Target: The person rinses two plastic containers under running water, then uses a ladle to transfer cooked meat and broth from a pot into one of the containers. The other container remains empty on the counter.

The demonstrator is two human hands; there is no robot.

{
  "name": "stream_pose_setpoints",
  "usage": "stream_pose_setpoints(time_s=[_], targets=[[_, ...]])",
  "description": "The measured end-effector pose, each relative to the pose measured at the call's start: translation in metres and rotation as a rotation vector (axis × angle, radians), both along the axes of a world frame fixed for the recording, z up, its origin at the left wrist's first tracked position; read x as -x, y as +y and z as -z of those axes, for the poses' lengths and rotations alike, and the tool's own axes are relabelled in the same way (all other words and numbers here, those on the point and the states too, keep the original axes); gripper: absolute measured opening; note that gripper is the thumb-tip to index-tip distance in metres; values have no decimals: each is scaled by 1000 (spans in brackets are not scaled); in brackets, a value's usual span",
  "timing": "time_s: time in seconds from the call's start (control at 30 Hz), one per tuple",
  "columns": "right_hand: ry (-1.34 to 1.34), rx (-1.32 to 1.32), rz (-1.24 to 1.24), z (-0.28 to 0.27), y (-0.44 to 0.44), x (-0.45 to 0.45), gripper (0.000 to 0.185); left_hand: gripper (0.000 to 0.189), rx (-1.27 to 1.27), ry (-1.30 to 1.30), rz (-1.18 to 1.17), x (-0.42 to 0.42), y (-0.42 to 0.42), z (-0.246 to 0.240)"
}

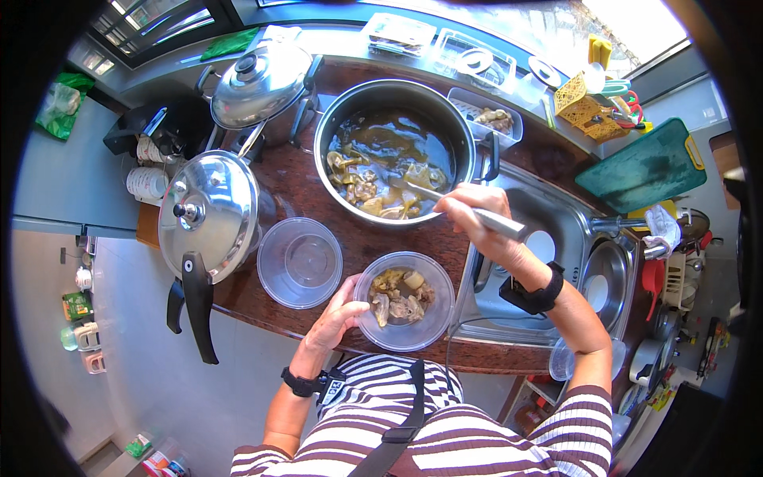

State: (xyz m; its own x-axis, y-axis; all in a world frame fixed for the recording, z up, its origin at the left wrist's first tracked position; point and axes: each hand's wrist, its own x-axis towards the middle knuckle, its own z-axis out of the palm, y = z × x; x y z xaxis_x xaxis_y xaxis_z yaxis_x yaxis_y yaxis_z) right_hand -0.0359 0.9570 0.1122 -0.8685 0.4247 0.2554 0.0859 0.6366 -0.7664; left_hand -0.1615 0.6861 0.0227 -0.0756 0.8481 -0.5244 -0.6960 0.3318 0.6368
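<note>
My left hand point(334, 316) grips the rim of a clear plastic tub point(444, 298) near the counter's front edge. Cooked meat pieces point(400, 301) lie in its bottom. In my right hand point(477, 214) is the handle of a metal ladle or spoon point(498, 223), its far end dipped into a large stockpot point(320, 161). Dark broth point(396, 134) fills much of the pot, with chunks of meat point(357, 185) gathered on the near side. The utensil's tip is partly hidden among them. A second clear tub point(280, 271) with nothing in it stands left of the first.
A lidded pressure cooker point(217, 220) stands at the left, its black handle jutting past the counter edge. Behind it is another lidded pot point(268, 83). A steel sink point(524, 208) lies at the right. Beyond the stockpot, a plastic basket point(515, 128) holds more meat. A green cutting board point(644, 167) leans right.
</note>
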Motion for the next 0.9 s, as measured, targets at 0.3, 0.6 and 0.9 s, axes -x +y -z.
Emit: stream_pose_setpoints(time_s=[0.3,0.6,0.9], targets=[[119,862,370,20,3,-24,38,72,-1,9,0,2,-2,4],[85,529,301,-1,-9,-28,31,71,-8,22,-11,3,0,2],[18,28,196,-15,-18,-31,20,68,-18,10,6,1,3,1]])
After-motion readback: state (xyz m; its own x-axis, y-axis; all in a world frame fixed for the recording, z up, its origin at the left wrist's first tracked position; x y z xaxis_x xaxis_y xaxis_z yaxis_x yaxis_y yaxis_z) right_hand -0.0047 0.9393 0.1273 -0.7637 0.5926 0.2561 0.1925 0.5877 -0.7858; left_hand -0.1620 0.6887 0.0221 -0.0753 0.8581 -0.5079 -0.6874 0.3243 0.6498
